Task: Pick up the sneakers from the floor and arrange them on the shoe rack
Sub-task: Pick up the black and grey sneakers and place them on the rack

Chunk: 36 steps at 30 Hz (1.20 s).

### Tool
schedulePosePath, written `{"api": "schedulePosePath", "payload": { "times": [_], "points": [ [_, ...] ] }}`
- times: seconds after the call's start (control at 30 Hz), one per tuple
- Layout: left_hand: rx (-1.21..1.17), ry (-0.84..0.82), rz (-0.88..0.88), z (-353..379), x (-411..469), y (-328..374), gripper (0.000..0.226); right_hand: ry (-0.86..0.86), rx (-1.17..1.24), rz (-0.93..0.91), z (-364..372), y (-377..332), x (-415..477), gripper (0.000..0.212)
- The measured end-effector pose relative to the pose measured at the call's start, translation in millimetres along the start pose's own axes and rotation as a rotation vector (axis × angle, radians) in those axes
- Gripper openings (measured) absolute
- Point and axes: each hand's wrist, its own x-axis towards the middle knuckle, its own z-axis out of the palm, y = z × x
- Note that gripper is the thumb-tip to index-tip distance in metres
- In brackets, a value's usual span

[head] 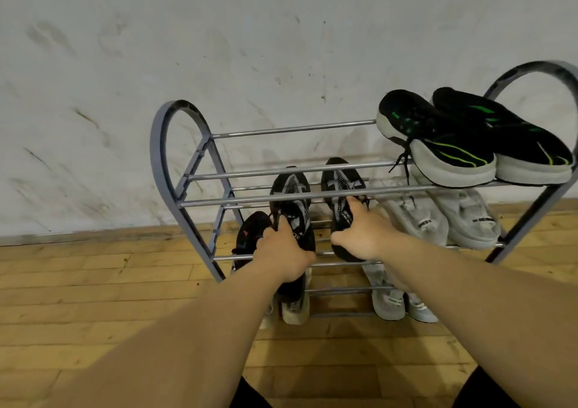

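Placing step: black/grey pair going onto the shoe rack's (175,170) middle tier.

Left hand (281,251) clamped on left sneaker (292,207), right hand (362,235) clamped on right sneaker (342,195), both toes toward the rack's back edge, mid-width, left of the grey pair (438,220). Judging next: seat both on the bars, level them, then release. Left one looks tilted.

Head camera, single view: worn on the person's head, facing forward and down. Wide-angle, straight lines bowed toward the edges. Close to the rack (200,176), which stands against the wall (219,48) on the wood floor (93,298). Both forearms reach in from the bottom edge. No second view
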Motion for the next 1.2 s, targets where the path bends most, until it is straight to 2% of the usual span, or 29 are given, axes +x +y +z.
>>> {"api": "schedulePosePath", "payload": {
  "times": [0.2,0.33,0.63,0.83,1.0,1.13,1.2],
  "points": [
    [0.007,-0.005,0.004,-0.2,6.0,-1.7,0.119,-0.036,0.078,-0.067,-0.7,4.8,-3.5,0.124],
    [0.014,0.023,0.010,-5.1,-0.6,-14.5,0.119,-0.004,0.089,-0.108,4.1,-1.0,-6.4,0.120],
    [0.062,0.191,-0.164,-34.6,-4.5,-73.5,0.113,-0.005,0.166,-0.243,46.2,-67.1,-8.7,0.109],
    [-0.011,0.190,-0.085,-49.4,-18.0,-92.6,0.087,-0.077,0.228,-0.291,59.0,-92.5,-6.9,0.100],
    [-0.046,0.141,-0.011,-57.1,-25.2,-97.8,0.085,-0.151,0.188,-0.336,50.6,-87.2,-7.6,0.102],
    [-0.032,0.171,0.037,-63.5,-32.0,-93.2,0.052,-0.151,0.159,-0.355,44.3,-84.9,-9.0,0.096],
    [-0.018,0.193,0.059,-68.1,-38.4,-88.7,0.053,-0.158,0.127,-0.358,40.8,-84.9,-12.5,0.099]
  ]
}}
